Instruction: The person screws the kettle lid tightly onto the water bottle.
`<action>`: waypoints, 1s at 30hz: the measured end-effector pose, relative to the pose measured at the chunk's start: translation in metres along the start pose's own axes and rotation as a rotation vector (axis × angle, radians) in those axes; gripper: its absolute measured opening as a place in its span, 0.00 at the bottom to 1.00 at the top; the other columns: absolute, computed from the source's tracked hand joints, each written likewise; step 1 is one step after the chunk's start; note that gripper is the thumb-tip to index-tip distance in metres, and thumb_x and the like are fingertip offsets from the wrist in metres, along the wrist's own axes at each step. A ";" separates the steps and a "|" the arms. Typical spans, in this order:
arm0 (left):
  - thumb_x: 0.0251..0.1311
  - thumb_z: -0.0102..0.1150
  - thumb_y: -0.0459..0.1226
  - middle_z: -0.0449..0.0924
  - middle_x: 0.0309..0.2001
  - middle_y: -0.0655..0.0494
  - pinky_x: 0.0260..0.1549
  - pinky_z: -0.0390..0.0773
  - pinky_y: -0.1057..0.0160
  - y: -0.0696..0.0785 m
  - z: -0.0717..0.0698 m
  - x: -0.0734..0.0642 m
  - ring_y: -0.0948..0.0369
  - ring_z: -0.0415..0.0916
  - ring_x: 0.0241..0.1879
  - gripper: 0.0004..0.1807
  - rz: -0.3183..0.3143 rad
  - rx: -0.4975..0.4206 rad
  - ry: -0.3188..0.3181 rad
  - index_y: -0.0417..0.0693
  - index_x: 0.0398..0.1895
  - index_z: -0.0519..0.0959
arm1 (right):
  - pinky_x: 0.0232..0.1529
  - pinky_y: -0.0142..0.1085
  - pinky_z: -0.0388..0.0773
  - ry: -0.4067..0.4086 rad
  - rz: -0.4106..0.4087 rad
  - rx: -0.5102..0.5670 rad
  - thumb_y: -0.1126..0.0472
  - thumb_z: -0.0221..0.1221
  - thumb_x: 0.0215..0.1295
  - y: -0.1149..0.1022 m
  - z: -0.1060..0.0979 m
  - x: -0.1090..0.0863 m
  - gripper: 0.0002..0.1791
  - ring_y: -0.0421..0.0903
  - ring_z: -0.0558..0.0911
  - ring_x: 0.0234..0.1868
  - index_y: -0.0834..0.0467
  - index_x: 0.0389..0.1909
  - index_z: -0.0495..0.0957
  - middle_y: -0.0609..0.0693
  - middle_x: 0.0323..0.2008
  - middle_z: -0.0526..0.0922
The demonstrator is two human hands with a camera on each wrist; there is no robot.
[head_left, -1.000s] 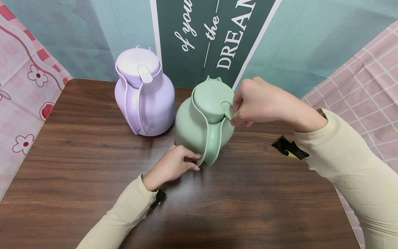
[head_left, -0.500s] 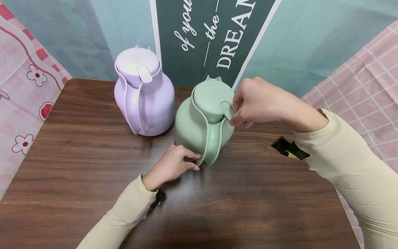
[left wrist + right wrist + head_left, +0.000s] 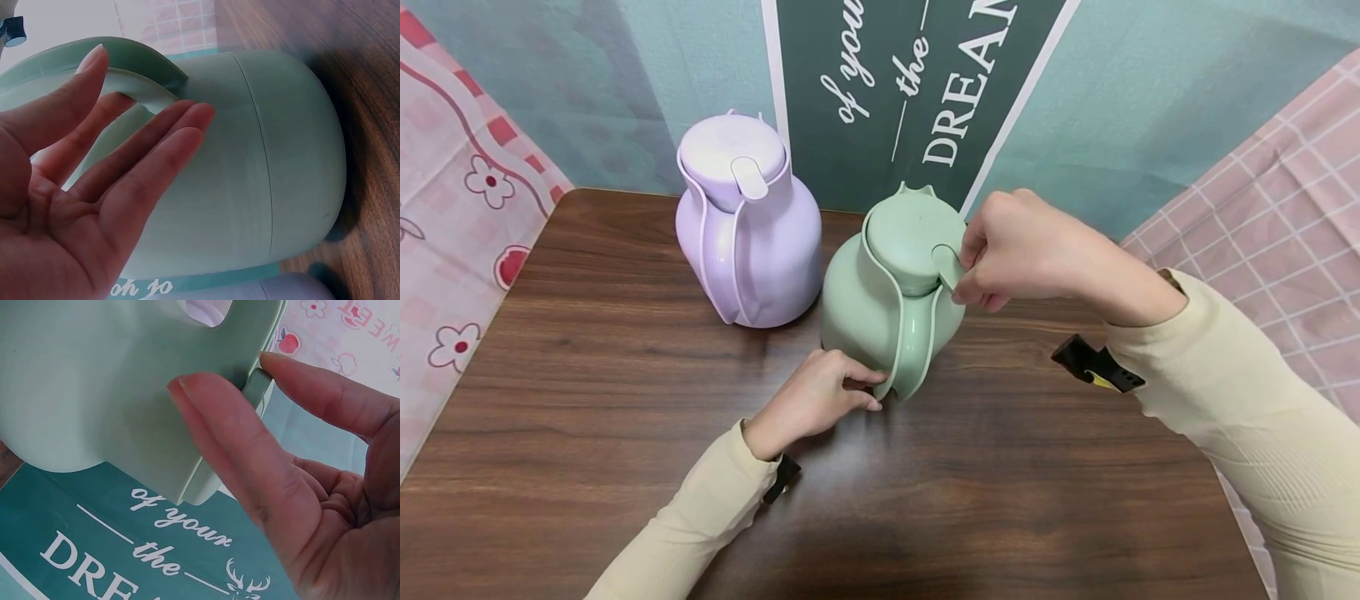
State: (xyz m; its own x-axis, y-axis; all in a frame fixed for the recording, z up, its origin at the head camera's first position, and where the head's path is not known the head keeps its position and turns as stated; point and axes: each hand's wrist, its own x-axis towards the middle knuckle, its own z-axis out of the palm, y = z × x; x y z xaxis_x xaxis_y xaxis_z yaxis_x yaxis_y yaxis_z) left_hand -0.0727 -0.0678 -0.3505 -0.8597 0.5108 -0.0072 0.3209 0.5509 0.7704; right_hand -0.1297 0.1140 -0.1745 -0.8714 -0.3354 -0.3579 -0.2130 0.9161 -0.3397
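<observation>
A light green thermos jug stands upright on the wooden table, its round lid seated on the neck. My right hand reaches over from the right and pinches the small lid tab between thumb and fingers. In the right wrist view, the thumb lies at one side of that tab and other fingers at the opposite side. At the base of the handle, my left hand touches with thumb and fingertips. Its fingers look nearly straight against the jug body in the left wrist view.
A matching lilac thermos jug stands to the left of the green one, lid on. Behind both hangs a teal cloth with a dark lettered panel. Patterned pink cloths border the brown table on both sides.
The right wrist and sleeve have shifted very slightly, while the fingers stay at the lid tab. Both jugs and the left hand look unmoved.
</observation>
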 end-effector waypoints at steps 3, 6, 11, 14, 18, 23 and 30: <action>0.44 0.69 0.37 0.83 0.37 0.59 0.41 0.74 0.62 0.000 0.000 0.000 0.64 0.78 0.39 0.15 0.004 0.004 0.001 0.48 0.39 0.84 | 0.30 0.33 0.76 0.015 0.004 -0.001 0.66 0.63 0.43 -0.001 0.001 -0.001 0.06 0.42 0.81 0.17 0.61 0.15 0.77 0.48 0.13 0.80; 0.44 0.69 0.37 0.83 0.37 0.59 0.43 0.73 0.61 0.000 0.000 0.000 0.64 0.78 0.40 0.15 0.003 0.005 0.001 0.48 0.39 0.84 | 0.30 0.33 0.76 0.024 0.005 0.006 0.66 0.62 0.43 -0.002 0.001 -0.002 0.06 0.41 0.81 0.17 0.61 0.13 0.76 0.49 0.13 0.80; 0.44 0.69 0.37 0.83 0.37 0.59 0.43 0.73 0.60 0.001 -0.001 -0.001 0.64 0.78 0.40 0.14 0.002 0.004 0.002 0.48 0.39 0.84 | 0.29 0.33 0.77 0.025 0.009 0.030 0.66 0.61 0.43 -0.003 0.002 -0.002 0.08 0.43 0.81 0.17 0.62 0.11 0.74 0.49 0.13 0.80; 0.44 0.69 0.37 0.83 0.37 0.59 0.43 0.74 0.61 0.000 0.000 -0.001 0.64 0.78 0.40 0.14 0.004 0.003 0.004 0.48 0.39 0.84 | 0.29 0.33 0.77 0.026 0.012 0.042 0.67 0.60 0.43 -0.003 0.003 -0.003 0.08 0.43 0.81 0.18 0.62 0.11 0.74 0.49 0.13 0.80; 0.44 0.69 0.36 0.83 0.37 0.59 0.43 0.73 0.60 0.000 0.000 -0.001 0.64 0.78 0.40 0.14 0.007 0.005 0.006 0.48 0.39 0.84 | 0.30 0.33 0.77 0.026 0.023 0.046 0.67 0.60 0.43 -0.003 0.004 -0.003 0.07 0.43 0.81 0.18 0.62 0.12 0.74 0.49 0.13 0.80; 0.45 0.69 0.37 0.83 0.37 0.60 0.44 0.73 0.60 -0.001 0.001 -0.001 0.64 0.78 0.40 0.14 0.003 0.015 0.009 0.49 0.39 0.84 | 0.30 0.34 0.76 0.033 0.018 0.027 0.66 0.60 0.43 -0.003 0.004 -0.004 0.07 0.42 0.81 0.18 0.61 0.13 0.75 0.49 0.14 0.80; 0.45 0.68 0.37 0.83 0.37 0.60 0.43 0.74 0.61 -0.001 0.003 -0.001 0.64 0.78 0.40 0.14 0.004 0.013 0.017 0.48 0.39 0.84 | 0.29 0.34 0.73 0.049 0.002 -0.010 0.64 0.62 0.45 0.001 0.004 -0.005 0.05 0.40 0.81 0.19 0.60 0.16 0.77 0.47 0.15 0.81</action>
State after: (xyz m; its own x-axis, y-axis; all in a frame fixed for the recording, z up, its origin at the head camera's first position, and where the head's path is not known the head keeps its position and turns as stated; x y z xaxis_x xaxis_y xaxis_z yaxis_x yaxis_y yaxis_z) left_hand -0.0711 -0.0675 -0.3531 -0.8649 0.5019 0.0064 0.3291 0.5576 0.7621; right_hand -0.1236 0.1156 -0.1768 -0.8922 -0.3230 -0.3156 -0.2156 0.9187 -0.3308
